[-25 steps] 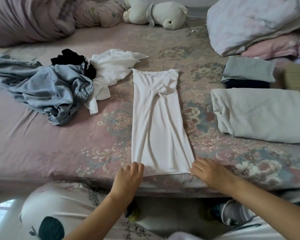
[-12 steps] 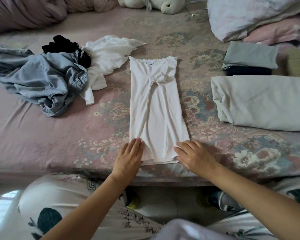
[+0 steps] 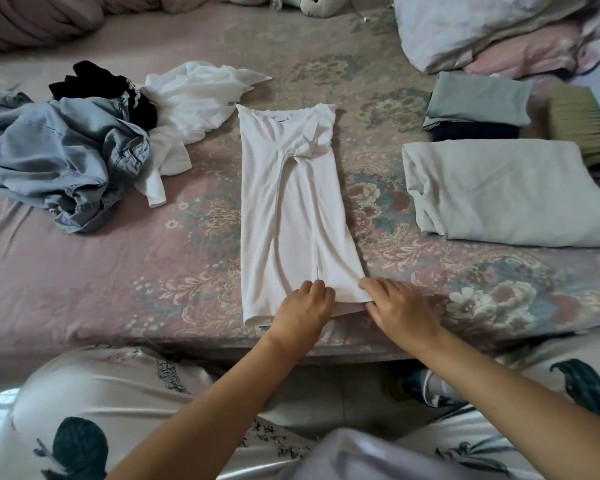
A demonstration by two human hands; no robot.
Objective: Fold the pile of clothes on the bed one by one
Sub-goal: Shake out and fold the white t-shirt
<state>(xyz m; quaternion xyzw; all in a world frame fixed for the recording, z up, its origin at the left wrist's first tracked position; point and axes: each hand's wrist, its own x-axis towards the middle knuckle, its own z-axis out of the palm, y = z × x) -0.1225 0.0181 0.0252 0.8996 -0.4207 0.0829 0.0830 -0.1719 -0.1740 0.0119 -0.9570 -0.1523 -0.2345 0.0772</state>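
Now both hands closer together than before, left hand (image 3: pixel 303 308) and right hand (image 3: pixel 397 306) pinching the near hem of the long white shirt (image 3: pixel 288 209), shirt flat on the bed (image 3: pixel 118 271), unfolded pile (image 3: pixel 84 140) at left

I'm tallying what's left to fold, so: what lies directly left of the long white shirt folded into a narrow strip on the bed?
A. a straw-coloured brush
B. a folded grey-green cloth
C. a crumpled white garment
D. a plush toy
C: the crumpled white garment lies just left of the long white shirt, next to the blue denim; the folded pieces sit to the right.
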